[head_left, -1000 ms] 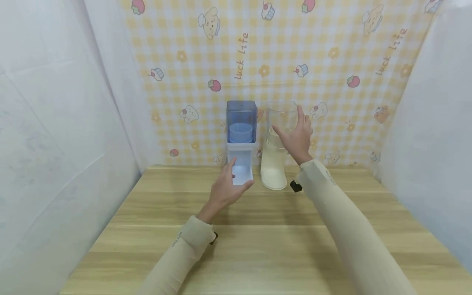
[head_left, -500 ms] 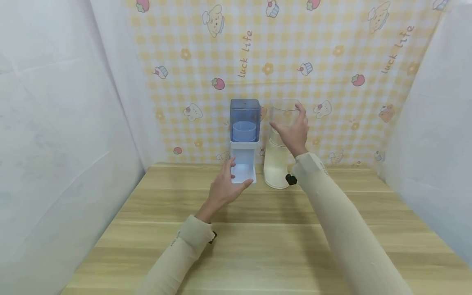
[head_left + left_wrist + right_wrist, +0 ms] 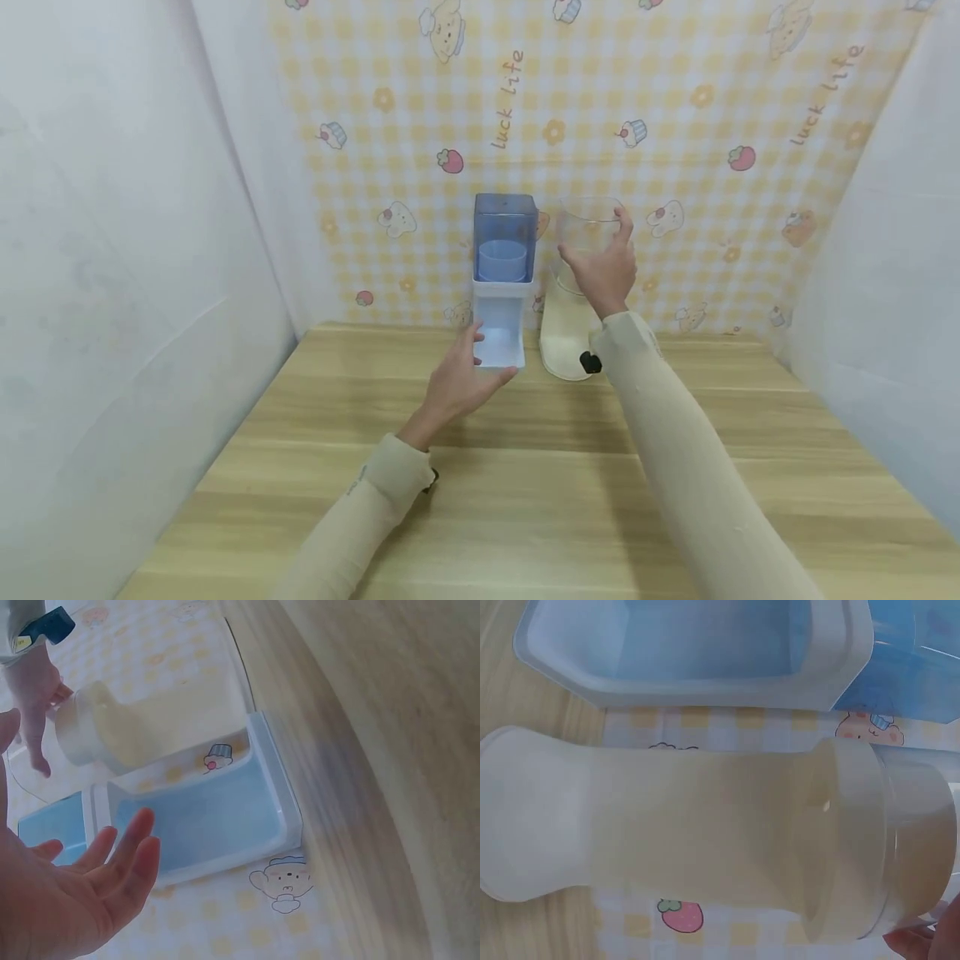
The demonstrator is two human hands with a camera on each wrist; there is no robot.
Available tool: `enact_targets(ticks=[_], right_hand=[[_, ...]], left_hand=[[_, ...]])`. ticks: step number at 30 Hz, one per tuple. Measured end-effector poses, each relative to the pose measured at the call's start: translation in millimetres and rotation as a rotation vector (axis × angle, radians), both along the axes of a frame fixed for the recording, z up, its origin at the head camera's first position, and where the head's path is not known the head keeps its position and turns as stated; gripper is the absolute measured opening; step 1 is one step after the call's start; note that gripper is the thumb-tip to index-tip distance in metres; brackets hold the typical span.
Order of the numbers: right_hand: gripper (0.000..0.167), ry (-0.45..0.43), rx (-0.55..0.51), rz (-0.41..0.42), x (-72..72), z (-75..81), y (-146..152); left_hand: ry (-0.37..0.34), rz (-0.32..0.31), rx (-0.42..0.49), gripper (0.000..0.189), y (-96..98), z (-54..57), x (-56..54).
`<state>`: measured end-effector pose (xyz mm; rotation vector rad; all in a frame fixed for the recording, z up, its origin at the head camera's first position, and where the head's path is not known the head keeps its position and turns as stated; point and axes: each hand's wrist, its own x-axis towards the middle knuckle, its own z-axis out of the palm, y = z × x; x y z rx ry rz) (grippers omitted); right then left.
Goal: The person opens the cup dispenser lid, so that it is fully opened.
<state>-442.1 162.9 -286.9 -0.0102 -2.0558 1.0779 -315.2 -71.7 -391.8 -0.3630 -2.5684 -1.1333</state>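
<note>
Head, R hand [image 3: 609,273] around canister [image 3: 585,233], R-wrist, unclear

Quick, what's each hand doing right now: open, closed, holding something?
Left hand: open, holding nothing, near the blue-and-white dispenser.
Right hand: closed around the clear top of the cream dispenser.

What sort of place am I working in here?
Probably a staged tabletop booth, perhaps for recording: a pale wood-grain tabletop, a yellow-and-white checked backdrop with cartoon prints behind it, and a creased white sheet-like screen along the left side.
</note>
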Motion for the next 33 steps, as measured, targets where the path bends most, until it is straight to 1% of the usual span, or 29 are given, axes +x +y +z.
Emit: enact_targets(ticks=[3, 5, 9, 12, 17, 22, 26, 31, 33], right_hand=[[0.099, -0.001, -0.004, 0.005, 0.0, -2.9, 3.0], [0.099, -0.01, -0.008, 0.014, -0.5, -2.5, 3.5], [0.102, -0.041, -0.003, 0.02, 1.8, -4.3, 4.5], [0.103, -0.05, 0.003, 0.021, 4.8, -4.3, 5.5], [0.107, -0.035, -0.018, 0.023, 7.2, -2.2, 8.1], [0.107, -0.024, -0.042, 0.029, 10.7, -1.8, 12.3], [0.105, -0.028, -0.068, 0.055, 16.8, -0.4, 11.1], [0.104, -0.05, -0.103, 0.089, 28.3, 3.4, 7.9], [0.104, -0.04, -0.118, 0.105, 32.6, 4.2, 7.8]], left_hand=[[-0.016, -0.006, -0.029, 0.094, 2.4, -0.4, 1.2], [-0.018, -0.017, -0.028, 0.093, 2.6, 1.7, 1.9], [-0.025, -0.04, -0.016, 0.092, 2.4, 2.2, 4.0], [-0.029, -0.033, -0.019, 0.093, 1.1, 3.6, 4.7], [-0.007, -0.017, -0.02, 0.096, -2.6, 12.2, 5.3], [0.024, -0.043, -0.002, 0.094, -5.9, 19.2, 8.2], [0.029, -0.055, -0.002, 0.093, -8.0, 20.1, 9.9], [0.006, -0.054, 0.004, 0.099, -9.0, 18.5, 11.4], [0.001, -0.056, 0.012, 0.101, -8.9, 17.9, 11.8]])
